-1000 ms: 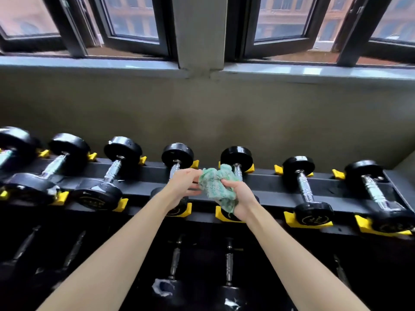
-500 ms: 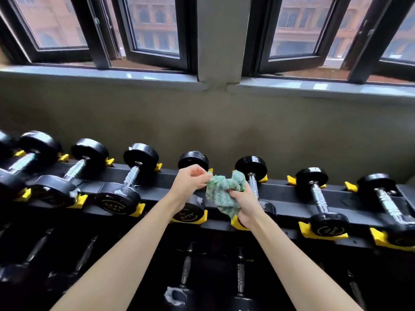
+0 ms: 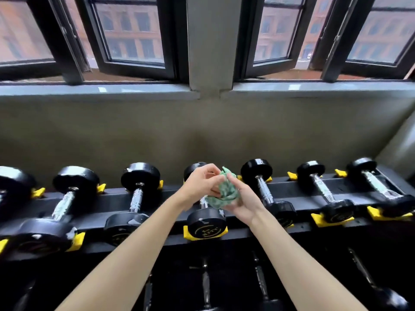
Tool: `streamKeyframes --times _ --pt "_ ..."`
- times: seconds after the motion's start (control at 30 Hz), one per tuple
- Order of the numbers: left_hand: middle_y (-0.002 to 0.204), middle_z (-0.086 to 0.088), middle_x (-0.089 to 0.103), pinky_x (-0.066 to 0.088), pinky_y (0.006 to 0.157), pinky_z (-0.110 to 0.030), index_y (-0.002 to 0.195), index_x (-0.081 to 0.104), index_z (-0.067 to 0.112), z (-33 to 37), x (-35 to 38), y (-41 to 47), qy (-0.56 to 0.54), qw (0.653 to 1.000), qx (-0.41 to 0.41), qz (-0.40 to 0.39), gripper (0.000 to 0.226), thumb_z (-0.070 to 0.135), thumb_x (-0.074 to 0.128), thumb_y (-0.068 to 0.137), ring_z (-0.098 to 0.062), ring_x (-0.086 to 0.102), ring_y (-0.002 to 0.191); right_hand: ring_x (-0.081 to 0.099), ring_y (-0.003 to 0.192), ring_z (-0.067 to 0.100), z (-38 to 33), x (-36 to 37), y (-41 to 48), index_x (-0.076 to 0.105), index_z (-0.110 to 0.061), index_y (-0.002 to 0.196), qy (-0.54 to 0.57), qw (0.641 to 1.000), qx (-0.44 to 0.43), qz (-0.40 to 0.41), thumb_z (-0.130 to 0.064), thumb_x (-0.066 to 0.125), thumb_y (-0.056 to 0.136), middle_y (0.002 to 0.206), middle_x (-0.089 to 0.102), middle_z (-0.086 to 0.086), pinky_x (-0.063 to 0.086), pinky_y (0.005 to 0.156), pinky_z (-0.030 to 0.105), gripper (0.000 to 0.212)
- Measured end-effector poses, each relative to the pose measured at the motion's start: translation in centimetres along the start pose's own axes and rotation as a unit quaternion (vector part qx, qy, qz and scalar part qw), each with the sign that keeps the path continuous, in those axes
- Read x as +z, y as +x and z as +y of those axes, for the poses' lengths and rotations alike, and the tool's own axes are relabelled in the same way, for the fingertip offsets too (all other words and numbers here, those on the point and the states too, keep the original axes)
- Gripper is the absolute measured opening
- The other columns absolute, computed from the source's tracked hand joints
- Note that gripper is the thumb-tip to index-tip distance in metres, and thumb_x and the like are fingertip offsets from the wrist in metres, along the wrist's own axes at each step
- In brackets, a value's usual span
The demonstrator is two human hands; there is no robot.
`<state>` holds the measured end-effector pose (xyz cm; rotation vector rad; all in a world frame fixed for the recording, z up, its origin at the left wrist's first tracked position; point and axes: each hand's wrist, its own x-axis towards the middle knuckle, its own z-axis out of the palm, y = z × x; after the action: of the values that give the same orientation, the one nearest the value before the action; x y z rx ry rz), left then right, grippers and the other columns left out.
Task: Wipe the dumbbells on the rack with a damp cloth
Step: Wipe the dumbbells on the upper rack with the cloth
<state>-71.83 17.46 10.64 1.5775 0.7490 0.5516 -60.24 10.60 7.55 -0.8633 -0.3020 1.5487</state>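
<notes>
Both hands bunch green cloth above rack.
Left hand and right hand fingers curled, pinching cloth over middle dumbbell.

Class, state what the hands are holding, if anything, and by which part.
The green cloth: the right hand grips its bunched underside, and the left hand pinches its left side.

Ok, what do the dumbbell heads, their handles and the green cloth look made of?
Dumbbell heads: black, semi-gloss, probably rubber or urethane, judging by soft highlights. Handles: shiny metal, likely chromed steel, with mirror glints. Green cloth: soft fabric, crumpled into folds; weave too small to tell.
</notes>
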Motion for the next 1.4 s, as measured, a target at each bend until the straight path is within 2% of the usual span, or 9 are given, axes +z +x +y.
streamKeyframes --times 0.2,0.37,0.5,0.67,0.8,1.0,1.1,1.23,1.4 --pt "0.074 -0.005 0.055 0.052 0.047 -0.024 0.076 0.05 0.012 -0.4 -2.4 1.0 -0.058 0.984 -0.001 0.17 0.02 0.008 0.05 0.095 -0.014 0.056 0.057 0.072 0.074 0.018 0.9 0.1 0.5 0.06 -0.005 0.103 0.0 0.998 -0.04 0.039 -0.005 0.044 0.096 0.086 0.074 0.008 0.06 0.065 0.031 0.018" --pt "0.082 -0.006 0.058 0.051 0.068 -0.041 0.077 0.049 0.017 -1.5 -3.0 2.0 -0.006 0.972 -0.016 0.232 0.02 0.019 0.047 0.097 -0.023 0.057 0.076 0.072 0.077 0.018 0.4 0.4 0.8 0.06 -0.002 0.103 0.024 0.998 -0.057 0.015 0.0 0.044 0.093 0.089 0.073 0.01 0.059 0.064 0.029 0.019" --pt "0.076 -0.002 0.059 0.048 0.05 -0.026 0.081 0.049 0.015 -1.4 -2.2 2.5 0.015 0.986 -0.079 0.146 0.017 0.022 0.049 0.096 -0.014 0.056 0.061 0.072 0.078 0.018 0.3 0.6 1.4 0.059 -0.002 0.105 0.052 0.996 -0.073 0.001 -0.003 0.044 0.092 0.09 0.073 0.011 0.059 0.064 0.028 0.019" --pt "0.052 0.0 0.054 0.052 0.051 -0.023 0.072 0.046 0.007 -3.0 -0.7 3.3 -0.088 0.982 -0.157 0.06 0.023 0.011 0.055 0.093 -0.004 0.052 0.039 0.069 0.089 0.021 0.6 -1.5 2.0 0.058 -0.004 0.114 0.023 0.999 -0.032 -0.002 -0.014 0.05 0.091 0.102 0.07 0.012 0.058 0.071 0.03 0.027" --pt "0.068 -0.009 0.049 0.051 0.044 -0.021 0.076 0.042 0.008 -4.3 0.8 4.3 -0.032 0.98 -0.181 0.081 0.025 0.013 0.064 0.088 -0.005 0.058 0.042 0.071 0.082 0.018 0.5 -3.2 2.1 0.058 -0.006 0.11 0.019 0.999 -0.046 0.009 -0.014 0.052 0.086 0.094 0.072 0.009 0.059 0.07 0.031 0.026" --pt "0.094 -0.004 0.05 0.054 0.079 -0.036 0.088 0.048 0.015 -7.1 -0.4 5.0 0.115 0.971 -0.161 0.131 0.006 0.011 0.052 0.091 -0.022 0.054 0.095 0.068 0.073 0.017 1.0 -7.5 3.3 0.057 -0.01 0.109 -0.035 0.978 -0.099 0.18 -0.002 0.045 0.095 0.09 0.066 0.004 0.055 0.059 0.03 0.02" --pt "0.104 -0.003 0.053 0.044 0.071 -0.026 0.099 0.052 0.015 -9.5 -1.2 3.9 0.214 0.955 -0.181 0.094 0.027 -0.004 0.041 0.083 -0.021 0.05 0.097 0.059 0.075 0.018 2.8 -10.3 4.1 0.058 -0.011 0.098 -0.229 0.929 -0.063 0.284 0.007 0.043 0.092 0.086 0.06 0.005 0.05 0.061 0.028 0.025" --pt "0.112 -0.003 0.044 0.04 0.076 -0.027 0.124 0.042 0.012 -12.1 -2.1 2.1 0.353 0.905 -0.219 -0.088 0.052 0.0 0.057 0.076 -0.018 0.047 0.095 0.058 0.077 0.022 5.2 -13.0 6.0 0.062 -0.006 0.095 -0.348 0.862 0.001 0.368 -0.009 0.038 0.094 0.09 0.06 0.009 0.049 0.063 0.03 0.024" --pt "0.109 -0.001 0.052 0.042 0.08 -0.03 0.11 0.046 0.013 -14.3 -2.8 1.7 0.426 0.887 -0.157 -0.084 0.049 0.009 0.071 0.069 -0.019 0.049 0.097 0.048 0.063 0.023 7.3 -14.8 8.4 0.056 -0.013 0.07 -0.334 0.879 0.064 0.336 -0.007 0.038 0.089 0.07 0.054 0.007 0.039 0.059 0.035 0.027"
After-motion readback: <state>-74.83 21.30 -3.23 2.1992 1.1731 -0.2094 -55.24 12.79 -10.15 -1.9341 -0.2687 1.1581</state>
